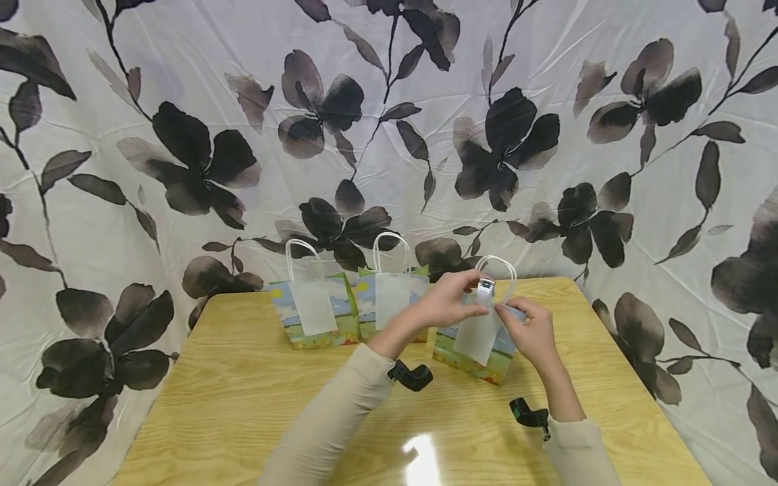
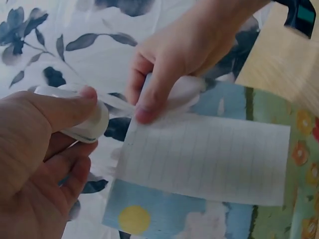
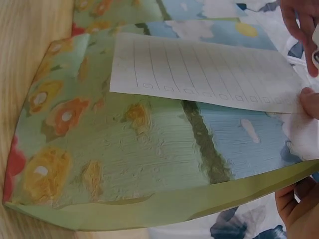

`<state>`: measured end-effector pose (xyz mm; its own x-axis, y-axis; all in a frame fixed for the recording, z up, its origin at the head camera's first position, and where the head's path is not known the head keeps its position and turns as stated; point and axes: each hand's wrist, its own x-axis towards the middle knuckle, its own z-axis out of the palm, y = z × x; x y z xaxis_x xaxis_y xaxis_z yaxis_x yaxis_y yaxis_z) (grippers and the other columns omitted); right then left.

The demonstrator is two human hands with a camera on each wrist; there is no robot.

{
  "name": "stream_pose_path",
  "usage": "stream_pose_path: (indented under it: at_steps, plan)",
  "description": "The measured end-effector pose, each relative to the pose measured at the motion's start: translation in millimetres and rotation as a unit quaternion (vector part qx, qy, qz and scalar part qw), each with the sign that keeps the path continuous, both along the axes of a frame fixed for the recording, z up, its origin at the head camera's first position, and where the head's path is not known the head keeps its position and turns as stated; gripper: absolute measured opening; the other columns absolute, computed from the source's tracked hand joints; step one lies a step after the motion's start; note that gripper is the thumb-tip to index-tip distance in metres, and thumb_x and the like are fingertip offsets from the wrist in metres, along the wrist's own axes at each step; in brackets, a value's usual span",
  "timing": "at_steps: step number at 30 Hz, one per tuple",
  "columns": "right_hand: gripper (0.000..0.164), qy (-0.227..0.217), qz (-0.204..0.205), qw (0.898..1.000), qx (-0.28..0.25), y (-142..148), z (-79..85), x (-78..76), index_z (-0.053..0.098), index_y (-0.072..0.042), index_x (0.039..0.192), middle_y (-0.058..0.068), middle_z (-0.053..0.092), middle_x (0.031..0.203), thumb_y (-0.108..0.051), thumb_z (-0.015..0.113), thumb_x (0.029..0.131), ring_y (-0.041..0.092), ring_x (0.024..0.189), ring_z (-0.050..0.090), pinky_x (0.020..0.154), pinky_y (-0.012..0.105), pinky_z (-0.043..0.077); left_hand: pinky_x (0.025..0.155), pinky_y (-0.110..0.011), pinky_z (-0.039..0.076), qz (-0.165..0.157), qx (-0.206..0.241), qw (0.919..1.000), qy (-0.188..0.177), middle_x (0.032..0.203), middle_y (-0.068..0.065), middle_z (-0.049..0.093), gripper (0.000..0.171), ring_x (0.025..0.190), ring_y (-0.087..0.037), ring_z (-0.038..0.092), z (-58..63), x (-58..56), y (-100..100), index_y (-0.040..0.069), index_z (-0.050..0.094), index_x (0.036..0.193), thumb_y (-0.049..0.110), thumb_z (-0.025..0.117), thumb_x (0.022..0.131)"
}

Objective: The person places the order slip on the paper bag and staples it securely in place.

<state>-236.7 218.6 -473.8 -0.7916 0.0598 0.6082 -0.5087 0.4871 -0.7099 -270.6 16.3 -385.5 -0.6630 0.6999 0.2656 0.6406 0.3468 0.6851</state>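
Observation:
My left hand (image 1: 451, 300) grips a small white stapler (image 1: 485, 288) between thumb and fingers, just above the top edge of the right-hand paper gift bag (image 1: 486, 370). In the left wrist view the stapler (image 2: 94, 122) is apart from the bag's edge. A lined white paper slip (image 2: 209, 159) lies against the bag's front, its upper end at the rim. With thumb and fingers, my right hand (image 1: 533, 331) pinches the slip and the bag's rim together. Small checkboxes line one edge of the slip (image 3: 199, 74) in the right wrist view. White handles (image 1: 507, 266) stand up from the bag.
Left of my hands, two similar bags, one at the far left (image 1: 292, 337) and one in the middle (image 1: 366, 324), stand with white slips on their fronts. All stand on a wooden table (image 1: 231, 391). A flowered cloth (image 1: 395, 169) hangs behind it.

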Motion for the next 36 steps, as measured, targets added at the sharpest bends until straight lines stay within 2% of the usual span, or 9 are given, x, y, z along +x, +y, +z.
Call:
stream_pose_path:
  at_steps: [3, 9, 12, 17, 20, 27, 31, 36]
  plan:
    - [0.007, 0.007, 0.006, 1.000, 0.004, -3, 8.8, 6.8, 0.071, 0.001, 0.078, 0.013, 0.071, 0.089, 0.005, 0.073, 0.084, 0.014, 0.081, 0.064, 0.070, 0.014, 0.045, 0.089, -0.024, 0.047, -0.001, -0.041, 0.9991, 0.013, 0.114, -0.002, 0.063, 0.045, 0.106, -0.012, 0.060, 5.1, -5.9, 6, 0.006, 0.058, 0.122, 0.016, 0.079, 0.083]
    - [0.006, 0.000, 0.015, 1.000, 0.005, -11, 27.4, 22.1, 0.070, 0.006, 0.079, 0.017, 0.070, 0.088, 0.008, 0.071, 0.084, 0.017, 0.081, 0.065, 0.072, 0.018, 0.047, 0.085, -0.020, 0.046, -0.016, -0.109, 0.9938, -0.008, 0.113, -0.001, 0.062, 0.043, 0.109, -0.012, 0.059, 7.3, -12.8, 12, 0.007, 0.057, 0.119, 0.016, 0.080, 0.083]
    - [0.006, 0.004, 0.012, 1.000, 0.019, -11, 29.1, 24.7, 0.070, 0.006, 0.079, 0.018, 0.070, 0.087, 0.008, 0.070, 0.084, 0.019, 0.081, 0.066, 0.075, 0.019, 0.047, 0.086, -0.020, 0.046, -0.024, -0.118, 0.9926, -0.015, 0.115, -0.001, 0.061, 0.044, 0.109, -0.011, 0.058, 6.0, -15.3, 13, 0.007, 0.057, 0.122, 0.016, 0.078, 0.085]
    - [0.005, 0.022, 0.015, 0.999, 0.023, -9, 28.9, 23.5, 0.069, 0.006, 0.079, 0.020, 0.070, 0.085, 0.009, 0.071, 0.083, 0.025, 0.081, 0.067, 0.076, 0.018, 0.047, 0.086, -0.019, 0.046, -0.034, -0.102, 0.9942, -0.012, 0.111, 0.000, 0.062, 0.040, 0.106, -0.009, 0.059, 8.3, -19.0, 16, 0.008, 0.057, 0.120, 0.013, 0.077, 0.085]
    - [0.006, 0.027, 0.015, 0.999, 0.020, -7, 25.7, 19.7, 0.070, 0.005, 0.078, 0.019, 0.070, 0.085, 0.009, 0.071, 0.083, 0.027, 0.080, 0.067, 0.075, 0.017, 0.046, 0.085, -0.018, 0.046, -0.042, -0.107, 0.9932, -0.013, 0.109, 0.001, 0.062, 0.036, 0.105, -0.008, 0.059, 9.9, -21.5, 18, 0.008, 0.057, 0.116, 0.011, 0.076, 0.086]
    - [0.006, 0.003, 0.020, 1.000, -0.006, 5, -2.3, 1.6, 0.073, -0.002, 0.080, 0.009, 0.072, 0.089, -0.002, 0.073, 0.086, 0.012, 0.086, 0.065, 0.079, 0.016, 0.045, 0.085, -0.018, 0.045, -0.051, -0.148, 0.9877, 0.003, 0.112, 0.000, 0.062, 0.038, 0.107, -0.008, 0.058, 2.8, -23.9, 23, 0.008, 0.056, 0.118, 0.013, 0.076, 0.086]
    - [0.007, 0.003, 0.025, 1.000, -0.007, 5, -4.7, 0.4, 0.073, 0.001, 0.082, 0.008, 0.072, 0.090, -0.004, 0.073, 0.087, 0.013, 0.086, 0.066, 0.079, 0.016, 0.045, 0.082, -0.019, 0.046, -0.055, -0.158, 0.9858, 0.017, 0.111, -0.001, 0.061, 0.039, 0.105, -0.010, 0.058, 1.0, -23.0, 23, 0.008, 0.053, 0.119, 0.012, 0.075, 0.087]
    - [0.005, 0.010, 0.016, 1.000, -0.001, 6, -4.3, -1.6, 0.073, -0.002, 0.081, 0.008, 0.072, 0.089, -0.002, 0.074, 0.086, 0.016, 0.084, 0.067, 0.076, 0.015, 0.045, 0.075, -0.021, 0.048, -0.061, -0.163, 0.9845, 0.025, 0.108, -0.002, 0.059, 0.038, 0.097, -0.010, 0.058, 1.0, -22.4, 24, 0.008, 0.049, 0.121, 0.012, 0.071, 0.090]
